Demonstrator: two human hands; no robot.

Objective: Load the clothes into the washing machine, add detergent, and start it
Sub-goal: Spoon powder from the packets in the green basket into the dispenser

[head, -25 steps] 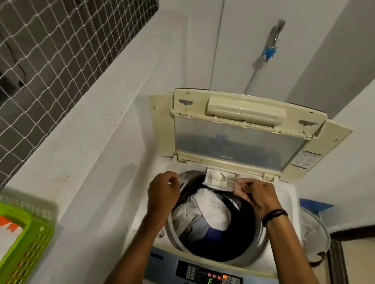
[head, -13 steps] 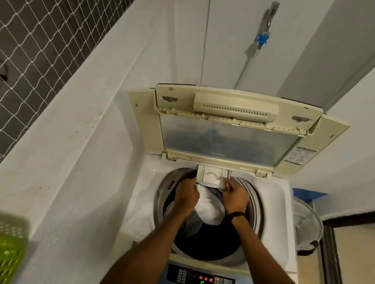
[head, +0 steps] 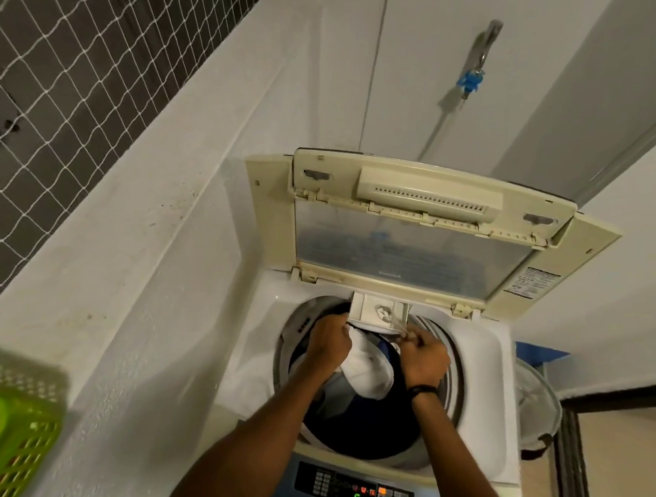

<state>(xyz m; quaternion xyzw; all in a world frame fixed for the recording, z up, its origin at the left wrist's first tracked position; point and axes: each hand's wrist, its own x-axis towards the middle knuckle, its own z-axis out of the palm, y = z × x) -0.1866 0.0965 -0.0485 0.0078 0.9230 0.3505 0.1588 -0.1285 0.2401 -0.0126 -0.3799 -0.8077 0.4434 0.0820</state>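
Dim, warm indoor light; soft shadows on the white plaster ledge [head: 123, 273]. Wide-angle bending at edges. Green perforated plastic basket [head: 8, 448] motion-blurred (lower left); drum interior dark.

Colours as seen from my head: the washing machine [head: 484, 357] is white with a yellowed cream lid [head: 430, 219] holding a grey translucent pane; its control panel [head: 354, 488] is pale blue with a black display showing a green "F" and orange-red lights. In the drum lie a white garment [head: 368, 371] and dark navy clothes [head: 365, 429]. My right wrist carries a black band [head: 422, 390]. A lime-green lattice basket [head: 8, 448] sits left; white netting [head: 30, 90] crosses a dark opening; the tap [head: 471, 80] has a blue fitting
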